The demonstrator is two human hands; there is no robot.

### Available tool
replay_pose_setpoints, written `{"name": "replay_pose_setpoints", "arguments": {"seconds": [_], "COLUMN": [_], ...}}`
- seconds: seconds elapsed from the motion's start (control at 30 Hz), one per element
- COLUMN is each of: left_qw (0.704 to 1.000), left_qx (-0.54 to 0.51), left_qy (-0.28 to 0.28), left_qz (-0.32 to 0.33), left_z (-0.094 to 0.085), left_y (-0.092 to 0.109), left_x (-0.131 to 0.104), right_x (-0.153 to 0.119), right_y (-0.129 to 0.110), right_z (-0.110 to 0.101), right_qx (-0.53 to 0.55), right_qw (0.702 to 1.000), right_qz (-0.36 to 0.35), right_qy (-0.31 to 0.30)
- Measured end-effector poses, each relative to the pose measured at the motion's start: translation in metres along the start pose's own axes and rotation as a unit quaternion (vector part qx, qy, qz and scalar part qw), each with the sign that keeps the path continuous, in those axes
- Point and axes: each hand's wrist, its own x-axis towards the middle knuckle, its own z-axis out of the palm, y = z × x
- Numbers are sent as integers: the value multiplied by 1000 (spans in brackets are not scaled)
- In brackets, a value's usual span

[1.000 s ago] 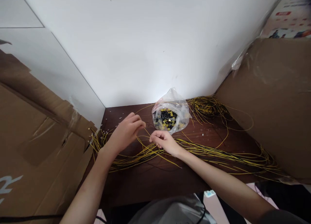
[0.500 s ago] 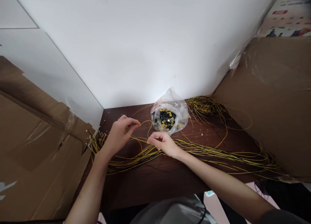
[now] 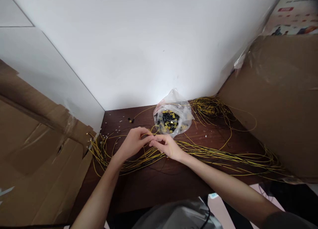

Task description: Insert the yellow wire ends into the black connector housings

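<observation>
We have both hands at the middle of the desk (image 3: 149, 194), fingertips together. Our left hand (image 3: 135, 143) pinches a thin yellow wire (image 3: 155, 126), its small loop standing up beside the fingers; our right hand (image 3: 171, 148) is closed in a pinch on the same wire, as far as we can judge. Whether the loop is knotted, we cannot tell. Beneath and beside our hands, many wires lie gathered in a long bundle (image 3: 211, 152), while the coil (image 3: 207, 106) near the right-hand box (image 3: 278, 89) is a tangle and looks unsorted. Just behind our hands, the open plastic bag (image 3: 185, 114) holds plenty of black and yellow pieces (image 3: 170, 118). A few loose pieces (image 3: 131, 120) lie outside it, so much seems unused, and the wire we hold looks unfinished.
</observation>
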Motion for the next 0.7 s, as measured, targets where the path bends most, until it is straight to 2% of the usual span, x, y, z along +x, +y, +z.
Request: {"name": "replay_pose_setpoints", "arguments": {"seconds": [0.07,0.13,0.23,0.3,0.37,0.4,0.47,0.53,0.63,0.7], "left_qw": [999,997,980,940,870,839,817,819,816,812], "left_qx": [-29,-53,-98,-186,-315,-365,-401,-397,-401,-414], "left_qy": [15,54,171,283,380,403,414,415,416,411], "left_qz": [12,8,-26,-33,-14,0,2,3,23,24], "left_z": [-3,-8,-21,-33,-49,-57,-70,-78,-77,-70], "left_y": [1,3,3,2,3,4,8,10,9,6], "left_x": [0,0,3,5,5,4,1,-3,-4,-1], "right_x": [-1,-2,-2,-2,-2,-2,-2,-2,-2,-1], "right_y": [-4,-5,-3,-1,0,-1,-2,-3,-5,-6], "right_z": [0,0,0,0,0,0,0,-1,-2,-5], "right_qx": [8,20,29,28,21,16,11,23,67,80], "right_qw": [1000,1000,999,999,999,999,1000,999,996,995], "right_qz": [2,2,2,4,9,9,6,12,42,46], "right_qy": [-4,-13,-22,-24,-27,-27,-24,-27,-48,-35]}}
